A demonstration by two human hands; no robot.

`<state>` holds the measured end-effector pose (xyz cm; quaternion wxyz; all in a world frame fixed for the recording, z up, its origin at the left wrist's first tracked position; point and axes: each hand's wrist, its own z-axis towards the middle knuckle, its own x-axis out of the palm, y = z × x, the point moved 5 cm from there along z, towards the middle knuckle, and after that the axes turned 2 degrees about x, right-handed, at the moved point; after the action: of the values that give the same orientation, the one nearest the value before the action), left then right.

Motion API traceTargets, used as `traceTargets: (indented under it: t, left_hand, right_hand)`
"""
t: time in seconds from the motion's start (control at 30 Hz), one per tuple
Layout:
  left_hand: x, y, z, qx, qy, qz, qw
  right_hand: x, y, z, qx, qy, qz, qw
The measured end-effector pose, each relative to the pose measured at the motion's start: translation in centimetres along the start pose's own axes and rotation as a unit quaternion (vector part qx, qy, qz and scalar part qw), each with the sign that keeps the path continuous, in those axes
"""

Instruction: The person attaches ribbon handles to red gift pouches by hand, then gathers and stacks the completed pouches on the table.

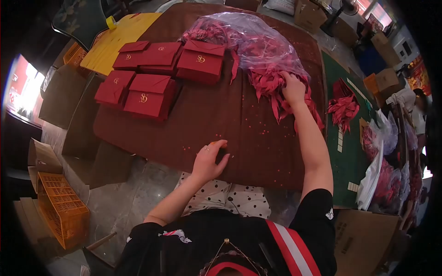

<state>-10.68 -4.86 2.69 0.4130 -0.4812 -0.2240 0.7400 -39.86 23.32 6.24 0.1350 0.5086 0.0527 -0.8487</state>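
My left hand (209, 162) is over the front of the brown-covered table (221, 115), thumb apart from the curled fingers. A small orange patch shows at its fingertips; whether it is a finger cover is unclear. My right hand (293, 89) reaches into a pile of red ribbons (267, 83), its fingers closed on some at the edge of a clear plastic bag (262, 34). Left of the bag, several red paper boxes with gold lettering, such as the front one (149, 94), stand in two rows.
A yellow board (124, 34) bears a tape roll at the back left. At right, a green table (338, 170) holds more red ribbons (343, 110). Orange crates (64, 207) and cardboard boxes stand at left. Another person (405, 99) is at the far right.
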Motion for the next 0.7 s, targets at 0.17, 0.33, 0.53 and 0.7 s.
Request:
traceTargets:
  t: [0.17,0.33,0.53,0.7]
  left_hand:
    - [0.2,0.3,0.0,-0.009,0.024,0.013,1.000]
    - [-0.3,0.1,0.0,-0.013,0.015,-0.017,1.000]
    - [-2.7,1.1,0.2,-0.020,0.044,-0.124,0.991]
    - [-10.0,2.1,1.4,0.016,-0.087,0.049,0.995]
  right_hand:
    - [-3.6,4.2,-5.8,-0.008,0.026,0.031,0.999]
    - [-3.8,9.0,-8.8,-0.088,0.026,0.157,0.983]
    - [-2.2,9.3,-9.5,-0.016,0.050,0.116,0.992]
    - [-6.6,13.4,-11.8,-0.067,-0.014,0.102,0.992]
